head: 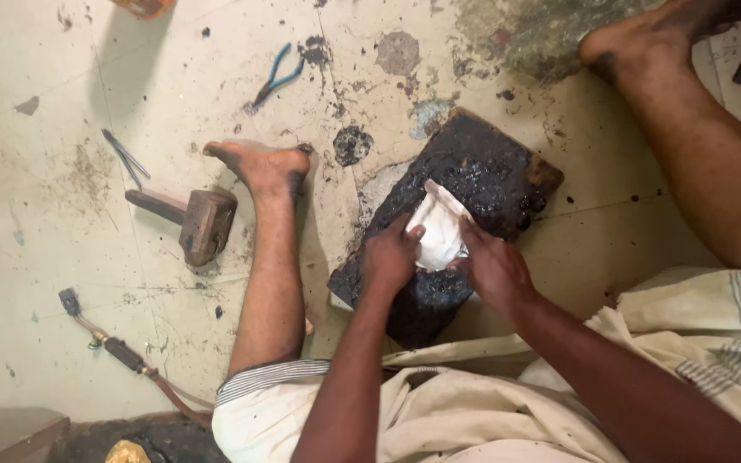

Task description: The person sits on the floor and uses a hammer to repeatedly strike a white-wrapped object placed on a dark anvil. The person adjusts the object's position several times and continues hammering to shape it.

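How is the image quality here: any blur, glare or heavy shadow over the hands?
Head view: even, soft light, no glare; left hand and right hand on the white lump look slightly soft; the black slab keeps little surface detail; faint shadows beside the mallet.

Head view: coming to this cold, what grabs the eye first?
Both hands, left hand and right hand, press a white lump onto a black tar-coated slab on the floor, between the person's bare legs. To the left a wooden mallet lies beside the foot, with blue-handled pliers farther up.
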`<state>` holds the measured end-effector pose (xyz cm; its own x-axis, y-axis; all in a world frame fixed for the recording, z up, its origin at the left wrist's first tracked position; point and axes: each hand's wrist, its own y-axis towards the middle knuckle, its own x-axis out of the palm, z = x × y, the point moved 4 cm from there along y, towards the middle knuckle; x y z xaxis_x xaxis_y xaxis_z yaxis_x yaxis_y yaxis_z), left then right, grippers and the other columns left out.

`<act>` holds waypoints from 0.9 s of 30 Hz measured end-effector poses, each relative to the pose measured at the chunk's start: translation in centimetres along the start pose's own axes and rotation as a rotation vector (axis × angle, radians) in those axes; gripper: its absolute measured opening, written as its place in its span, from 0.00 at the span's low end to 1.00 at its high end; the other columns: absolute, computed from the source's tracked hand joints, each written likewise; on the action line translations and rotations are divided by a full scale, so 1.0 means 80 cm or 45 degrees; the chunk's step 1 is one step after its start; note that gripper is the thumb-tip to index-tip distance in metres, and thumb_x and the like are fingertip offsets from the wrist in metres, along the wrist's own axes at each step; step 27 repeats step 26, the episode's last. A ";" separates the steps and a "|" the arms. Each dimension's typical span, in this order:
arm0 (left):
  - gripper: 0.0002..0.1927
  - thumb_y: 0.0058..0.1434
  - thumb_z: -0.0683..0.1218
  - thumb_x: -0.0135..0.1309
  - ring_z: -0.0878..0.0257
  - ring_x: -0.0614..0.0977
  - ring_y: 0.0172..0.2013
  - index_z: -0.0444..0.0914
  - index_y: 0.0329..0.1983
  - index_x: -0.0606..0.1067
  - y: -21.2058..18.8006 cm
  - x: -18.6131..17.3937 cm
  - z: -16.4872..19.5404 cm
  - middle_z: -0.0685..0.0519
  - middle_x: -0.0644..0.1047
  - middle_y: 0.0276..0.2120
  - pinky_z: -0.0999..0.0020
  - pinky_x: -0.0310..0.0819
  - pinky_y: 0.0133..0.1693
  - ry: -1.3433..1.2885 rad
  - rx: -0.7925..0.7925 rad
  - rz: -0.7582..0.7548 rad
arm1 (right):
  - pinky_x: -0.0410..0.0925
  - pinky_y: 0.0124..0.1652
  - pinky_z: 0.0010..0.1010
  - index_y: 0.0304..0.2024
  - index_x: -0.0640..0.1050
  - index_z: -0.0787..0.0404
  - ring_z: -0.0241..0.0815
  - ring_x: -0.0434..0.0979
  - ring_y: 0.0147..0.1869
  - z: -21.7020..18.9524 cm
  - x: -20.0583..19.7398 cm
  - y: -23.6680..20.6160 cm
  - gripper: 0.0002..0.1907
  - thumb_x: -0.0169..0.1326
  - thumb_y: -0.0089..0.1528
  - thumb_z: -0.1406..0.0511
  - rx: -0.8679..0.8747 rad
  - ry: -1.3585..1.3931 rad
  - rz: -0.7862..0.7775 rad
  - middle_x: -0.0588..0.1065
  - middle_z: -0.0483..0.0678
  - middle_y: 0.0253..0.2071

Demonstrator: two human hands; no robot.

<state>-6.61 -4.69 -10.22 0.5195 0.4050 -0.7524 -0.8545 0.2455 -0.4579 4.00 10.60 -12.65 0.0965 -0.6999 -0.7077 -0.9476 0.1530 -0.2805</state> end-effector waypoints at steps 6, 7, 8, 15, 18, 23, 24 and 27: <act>0.26 0.66 0.46 0.49 0.39 0.71 0.64 0.41 0.69 0.71 -0.060 -0.009 0.020 0.34 0.71 0.63 0.46 0.61 0.65 0.166 0.330 0.430 | 0.73 0.48 0.48 0.69 0.64 0.66 0.61 0.81 0.49 -0.009 0.006 0.007 0.34 0.57 0.62 0.66 0.110 -0.099 -0.065 0.77 0.61 0.52; 0.24 0.66 0.43 0.48 0.37 0.65 0.70 0.39 0.66 0.74 -0.076 -0.003 0.035 0.33 0.67 0.68 0.46 0.54 0.69 0.253 0.573 0.638 | 0.73 0.48 0.48 0.69 0.65 0.66 0.61 0.81 0.48 -0.008 0.007 0.009 0.34 0.57 0.61 0.67 0.150 -0.109 -0.103 0.77 0.61 0.50; 0.23 0.65 0.43 0.48 0.38 0.64 0.71 0.39 0.64 0.74 -0.083 0.013 0.049 0.37 0.67 0.69 0.42 0.53 0.68 0.416 0.619 0.543 | 0.73 0.47 0.49 0.68 0.66 0.66 0.61 0.81 0.49 -0.009 0.001 0.011 0.29 0.54 0.65 0.67 0.166 -0.138 -0.096 0.78 0.61 0.50; 0.23 0.67 0.43 0.43 0.41 0.59 0.73 0.35 0.64 0.73 -0.081 0.073 0.043 0.43 0.65 0.71 0.37 0.49 0.69 0.695 0.788 0.420 | 0.72 0.52 0.48 0.65 0.71 0.58 0.60 0.78 0.56 -0.016 -0.048 -0.007 0.31 0.61 0.59 0.64 0.081 -0.189 -0.371 0.77 0.59 0.52; 0.24 0.67 0.42 0.43 0.42 0.58 0.74 0.36 0.65 0.73 -0.083 0.078 0.035 0.44 0.64 0.72 0.39 0.48 0.70 0.785 0.761 0.475 | 0.68 0.61 0.43 0.68 0.66 0.56 0.56 0.75 0.63 0.003 -0.112 -0.059 0.43 0.66 0.55 0.53 -0.074 -0.162 -0.583 0.74 0.56 0.60; 0.33 0.54 0.46 0.58 0.37 0.61 0.70 0.38 0.66 0.73 -0.098 0.054 0.044 0.38 0.67 0.69 0.35 0.49 0.65 0.623 0.823 0.493 | 0.74 0.56 0.47 0.72 0.68 0.49 0.56 0.76 0.61 0.094 -0.279 -0.186 0.42 0.61 0.58 0.47 0.403 0.083 -0.015 0.74 0.53 0.64; 0.41 0.45 0.49 0.65 0.32 0.61 0.68 0.40 0.67 0.73 -0.105 0.042 0.033 0.35 0.67 0.67 0.30 0.48 0.62 0.509 0.797 0.406 | 0.69 0.60 0.46 0.66 0.71 0.56 0.52 0.72 0.67 0.107 -0.313 -0.216 0.40 0.61 0.55 0.47 0.281 -0.180 0.276 0.71 0.54 0.68; 0.41 0.46 0.56 0.72 0.42 0.64 0.73 0.45 0.64 0.71 -0.114 0.002 0.008 0.47 0.72 0.63 0.41 0.53 0.73 0.647 0.696 0.349 | 0.68 0.62 0.45 0.65 0.71 0.49 0.53 0.68 0.71 0.138 -0.334 -0.249 0.42 0.64 0.51 0.44 0.266 -0.535 0.253 0.67 0.52 0.70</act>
